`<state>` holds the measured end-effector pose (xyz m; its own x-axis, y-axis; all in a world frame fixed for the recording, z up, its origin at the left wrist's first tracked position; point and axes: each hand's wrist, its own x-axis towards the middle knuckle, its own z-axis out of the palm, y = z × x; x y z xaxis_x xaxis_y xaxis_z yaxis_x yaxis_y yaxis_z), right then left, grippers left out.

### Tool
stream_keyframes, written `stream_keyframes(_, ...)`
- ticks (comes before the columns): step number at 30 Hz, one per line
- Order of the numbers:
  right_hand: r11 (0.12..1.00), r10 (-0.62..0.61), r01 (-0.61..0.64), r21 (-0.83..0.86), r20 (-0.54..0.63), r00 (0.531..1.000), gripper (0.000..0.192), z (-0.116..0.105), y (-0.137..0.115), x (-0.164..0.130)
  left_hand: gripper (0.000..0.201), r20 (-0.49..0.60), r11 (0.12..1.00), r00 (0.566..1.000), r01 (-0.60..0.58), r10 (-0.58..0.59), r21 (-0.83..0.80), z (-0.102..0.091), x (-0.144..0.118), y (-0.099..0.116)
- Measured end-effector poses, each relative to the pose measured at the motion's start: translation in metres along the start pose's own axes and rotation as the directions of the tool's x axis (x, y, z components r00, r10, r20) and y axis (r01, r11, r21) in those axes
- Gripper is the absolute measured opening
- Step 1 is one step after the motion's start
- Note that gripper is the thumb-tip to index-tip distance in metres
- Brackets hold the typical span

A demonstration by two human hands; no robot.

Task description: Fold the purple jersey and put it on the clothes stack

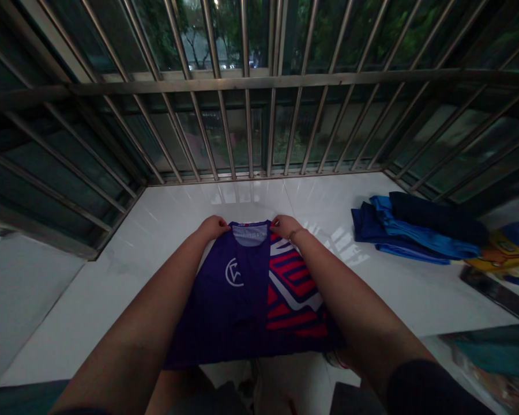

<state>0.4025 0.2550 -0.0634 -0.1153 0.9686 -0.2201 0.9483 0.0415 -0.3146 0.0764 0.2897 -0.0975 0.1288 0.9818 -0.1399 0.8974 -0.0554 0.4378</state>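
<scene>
Purple jersey (246, 294) flat on white ledge (125, 259), collar away from person. L hand (214, 226) & R hand (285, 225) each pinched shut on 1 shoulder corner. Soft, light, limp fabric; probably slides easily. Grip at shoulders/hem.

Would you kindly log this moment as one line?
left hand: grips jersey collar | right hand: grips collar | jersey: flat on white sill | folded clothes: right

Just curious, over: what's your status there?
Left hand and right hand pinch purple jersey at collar. Jersey flat on white sill. Blue clothes pile well aside.
</scene>
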Motion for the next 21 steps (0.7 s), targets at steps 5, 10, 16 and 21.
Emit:
stream_keyframes(5, 0.997, 0.019, -0.021, 0.074, 0.035, 0.999, 0.015, -0.001, 0.003, 0.021, 0.033, 0.003, 0.993, 1.0, 0.015, -0.015, -0.116, -0.008, 0.01, 0.003)
stream_keyframes(10, 0.983, 0.09, -0.066, 0.173, -0.131, 0.987, 0.02, -0.018, -0.003, 0.023, 0.023, -0.17, 0.979, 0.982, 0.042, -0.077, -0.201, -0.025, 0.013, 0.018)
stream_keyframes(16, 0.965, 0.018, 0.064, 0.255, -0.306, 0.952, 0.023, -0.048, -0.004, -0.043, 0.025, -0.342, 0.936, 0.934, -0.21, 0.106, -0.282, -0.062, -0.047, 0.029)
stream_keyframes(21, 0.93, -0.199, 0.275, 0.243, -0.294, 0.935, 0.018, -0.019, 0.017, -0.164, 0.026, -0.257, 0.869, 0.875, -0.461, 0.411, -0.181, -0.055, -0.173, 0.003)
